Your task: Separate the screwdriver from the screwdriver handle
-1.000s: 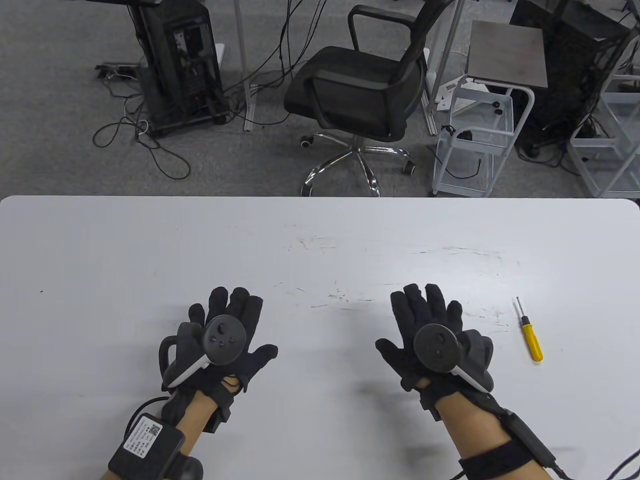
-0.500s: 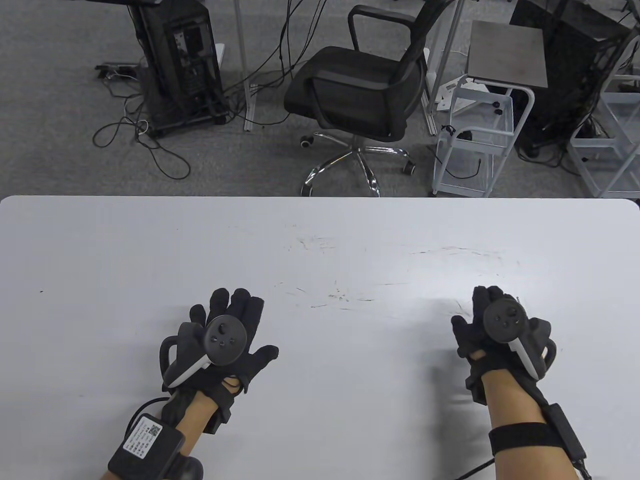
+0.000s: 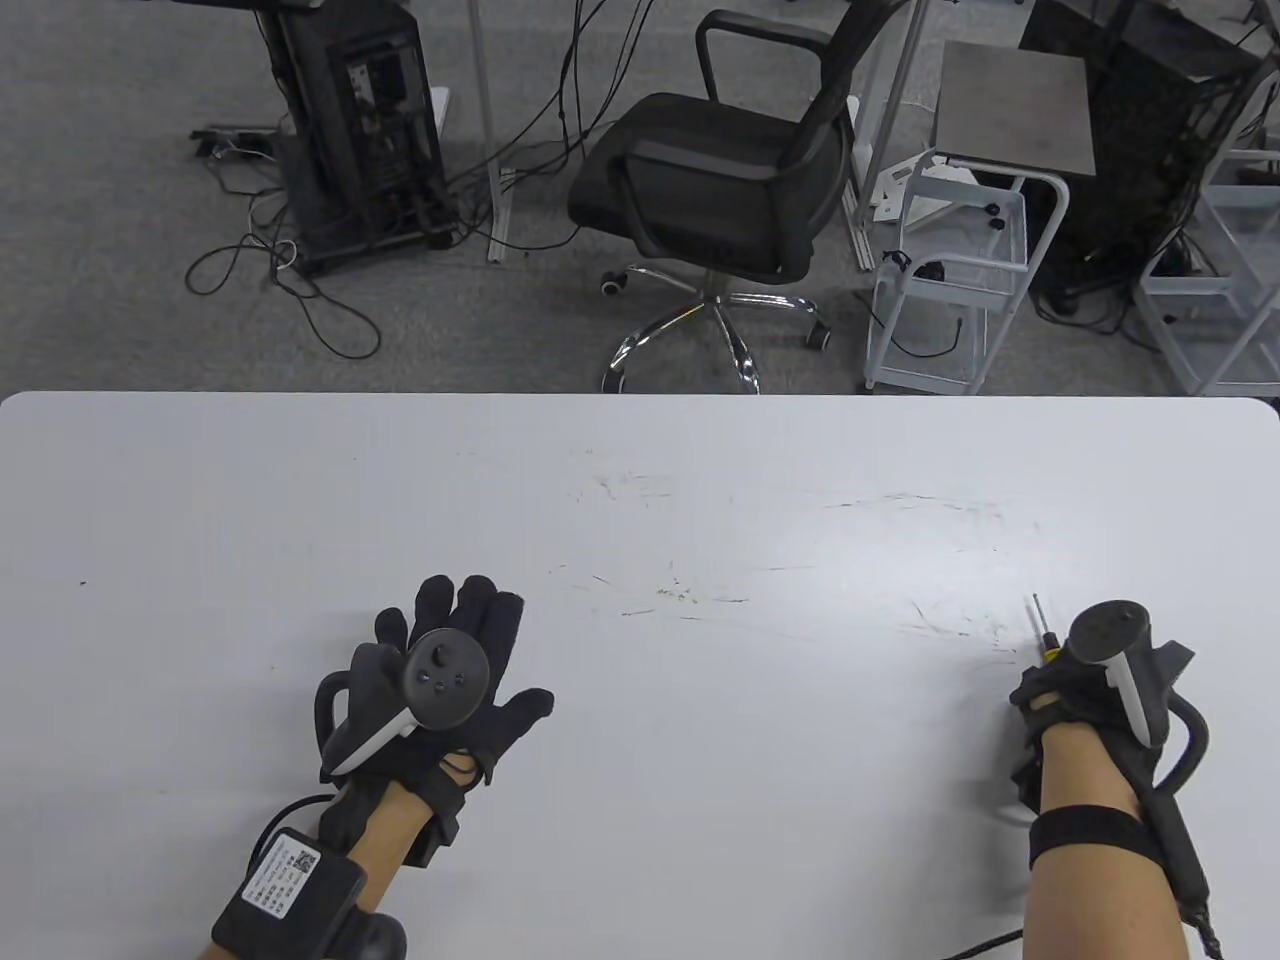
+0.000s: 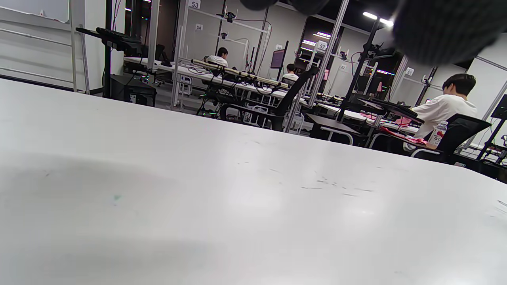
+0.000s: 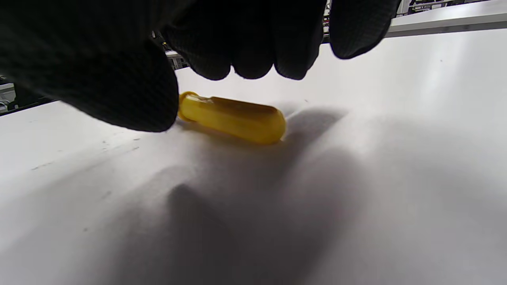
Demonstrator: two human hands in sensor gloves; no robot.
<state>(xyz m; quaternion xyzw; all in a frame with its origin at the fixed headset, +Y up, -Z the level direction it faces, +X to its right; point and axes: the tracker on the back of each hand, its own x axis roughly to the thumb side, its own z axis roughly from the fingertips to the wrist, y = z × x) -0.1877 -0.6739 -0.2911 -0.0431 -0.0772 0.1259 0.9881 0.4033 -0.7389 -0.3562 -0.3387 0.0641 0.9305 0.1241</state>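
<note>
A small screwdriver lies on the white table (image 3: pixel 640 500) at the right. Its metal shaft (image 3: pixel 1039 612) pokes out from under my right hand (image 3: pixel 1062 682). In the right wrist view its yellow handle (image 5: pixel 233 118) lies flat on the table. My right fingers (image 5: pixel 253 47) hang curled just above it with a gap, and the thumb (image 5: pixel 119 79) covers the handle's shaft end. The right hand does not grip it. My left hand (image 3: pixel 445 670) rests flat on the table at the left, fingers spread, holding nothing; a fingertip (image 4: pixel 439 31) shows in the left wrist view.
Beyond the table's far edge stand a black office chair (image 3: pixel 720 190), a white cart (image 3: pixel 950 270) and a computer tower (image 3: pixel 360 120) with cables on the floor. The table shows only scuff marks (image 3: pixel 680 595) around its middle.
My right hand has moved right across the table and turned over the screwdriver, covering most of it. The screwdriver has not moved. The left hand has stayed in place.
</note>
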